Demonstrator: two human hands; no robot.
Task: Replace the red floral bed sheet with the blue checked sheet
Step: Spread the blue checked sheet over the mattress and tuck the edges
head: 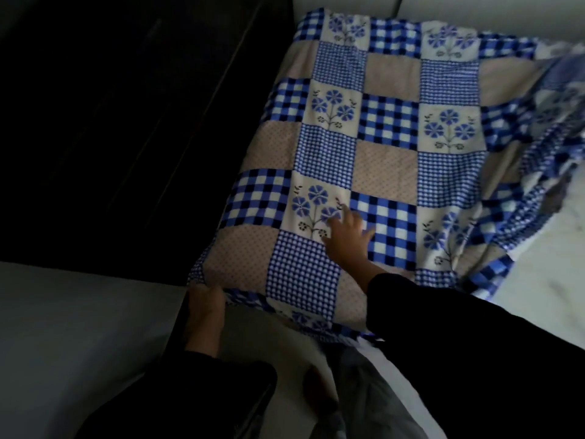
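Observation:
The blue checked sheet (383,128), a patchwork of gingham, beige dotted and blue flower squares, lies spread over the left part of the bed. Its right side is bunched in blurred folds (538,147). My left hand (205,307) grips the sheet's near-left corner at the mattress edge. My right hand (346,237) lies flat on the sheet with fingers spread, pressing a flower square. The red floral sheet is not in view.
A dark piece of furniture (110,122) stands along the bed's left side. Bare white mattress (554,264) shows to the right of the sheet. Pale floor (63,327) lies at the lower left. My legs and a foot (316,391) are below.

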